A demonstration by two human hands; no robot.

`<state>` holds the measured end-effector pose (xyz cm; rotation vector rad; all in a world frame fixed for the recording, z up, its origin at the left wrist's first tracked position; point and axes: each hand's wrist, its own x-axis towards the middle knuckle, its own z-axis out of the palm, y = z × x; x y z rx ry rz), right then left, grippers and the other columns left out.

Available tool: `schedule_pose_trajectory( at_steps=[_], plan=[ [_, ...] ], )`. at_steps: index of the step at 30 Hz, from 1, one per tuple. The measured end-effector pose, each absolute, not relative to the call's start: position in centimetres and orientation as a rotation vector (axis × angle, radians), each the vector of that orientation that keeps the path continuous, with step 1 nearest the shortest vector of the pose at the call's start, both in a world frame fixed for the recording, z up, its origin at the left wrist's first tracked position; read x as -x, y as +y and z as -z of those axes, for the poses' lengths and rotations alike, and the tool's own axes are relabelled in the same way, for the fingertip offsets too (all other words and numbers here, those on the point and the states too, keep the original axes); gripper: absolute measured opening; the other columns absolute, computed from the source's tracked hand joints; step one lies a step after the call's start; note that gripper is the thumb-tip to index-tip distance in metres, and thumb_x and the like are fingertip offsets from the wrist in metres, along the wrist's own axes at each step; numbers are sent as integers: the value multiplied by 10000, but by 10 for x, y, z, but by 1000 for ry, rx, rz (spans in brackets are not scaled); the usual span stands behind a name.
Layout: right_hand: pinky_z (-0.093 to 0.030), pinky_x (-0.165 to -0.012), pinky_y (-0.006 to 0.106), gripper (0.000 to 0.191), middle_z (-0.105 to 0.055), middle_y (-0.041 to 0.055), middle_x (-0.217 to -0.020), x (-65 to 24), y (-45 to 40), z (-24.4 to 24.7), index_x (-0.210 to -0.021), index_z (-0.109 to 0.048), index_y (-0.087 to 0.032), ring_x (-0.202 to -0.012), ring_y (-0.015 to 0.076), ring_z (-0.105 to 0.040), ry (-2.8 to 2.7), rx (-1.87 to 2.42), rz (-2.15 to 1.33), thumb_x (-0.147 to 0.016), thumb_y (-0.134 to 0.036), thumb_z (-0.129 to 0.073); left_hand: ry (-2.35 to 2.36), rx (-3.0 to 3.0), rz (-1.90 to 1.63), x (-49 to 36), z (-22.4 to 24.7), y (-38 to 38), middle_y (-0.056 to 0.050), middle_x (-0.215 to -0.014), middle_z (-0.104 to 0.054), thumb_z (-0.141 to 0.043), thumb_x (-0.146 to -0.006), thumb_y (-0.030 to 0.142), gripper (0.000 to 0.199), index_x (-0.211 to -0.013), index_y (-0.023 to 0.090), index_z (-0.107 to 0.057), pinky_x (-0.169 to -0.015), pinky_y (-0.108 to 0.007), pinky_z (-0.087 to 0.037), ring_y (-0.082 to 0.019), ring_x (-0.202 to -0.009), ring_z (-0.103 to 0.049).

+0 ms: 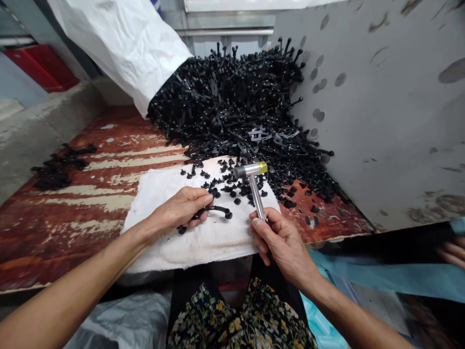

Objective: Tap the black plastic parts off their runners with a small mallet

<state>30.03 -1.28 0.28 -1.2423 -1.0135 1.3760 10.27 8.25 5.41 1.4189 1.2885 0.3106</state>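
My left hand (187, 206) is closed on a black strip-shaped part (218, 209) with a round knob at its end, held just above the white cloth (160, 252). My right hand (278, 240) wraps round the handle of a small mallet (257, 196). Its metal head is raised, with a dark face to the left and a yellow face to the right. Between and behind the hands, several small black round pieces with stems (228, 188) lie scattered on the cloth. Another black knob (181, 230) shows beside my left fingers.
A large heap of black strip parts (232, 97) rises behind the cloth, spilling from a white sack (123, 48). A smaller black pile (60, 167) lies on the worn red-brown table (87, 213). A grey spotted panel (385, 121) stands at right. Another person's blurred hand (454, 252) shows at the right edge.
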Motion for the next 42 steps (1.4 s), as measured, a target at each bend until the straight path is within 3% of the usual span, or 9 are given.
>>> schedule_pose_trajectory(
  at_steps=[18, 30, 42],
  plan=[
    [-250, -324, 154, 294, -426, -112, -484, -303, -13, -7, -912, -515, -190, -321, 44, -339, -1029, 1236, -1398, -855, -476, -550, 1300, -1473, -284, -104, -52, 84, 28, -507, -512, -525, -827, 401, 277, -691, 160, -526, -359, -145, -232, -48, -368, -367],
    [-254, -318, 146, 281, -416, -106, -488, -303, -13, -6, -899, -526, -194, -334, 47, -342, -1037, 1232, -1401, -864, -473, -544, 1342, -1627, -182, -106, -62, 89, 55, -410, -364, -502, -827, 415, 380, -535, 174, -462, -373, -171, -188, -44, -355, -250],
    [-264, -326, 143, 280, -411, -103, -499, -305, -12, -2, -916, -523, -200, -350, 50, -350, -1099, 1245, -1398, -906, -480, -509, 1314, -1572, -114, -105, -62, 96, 55, -456, -397, -513, -813, 373, 278, -622, 176, -467, -380, -166, -158, -40, -375, -243]
  ],
)
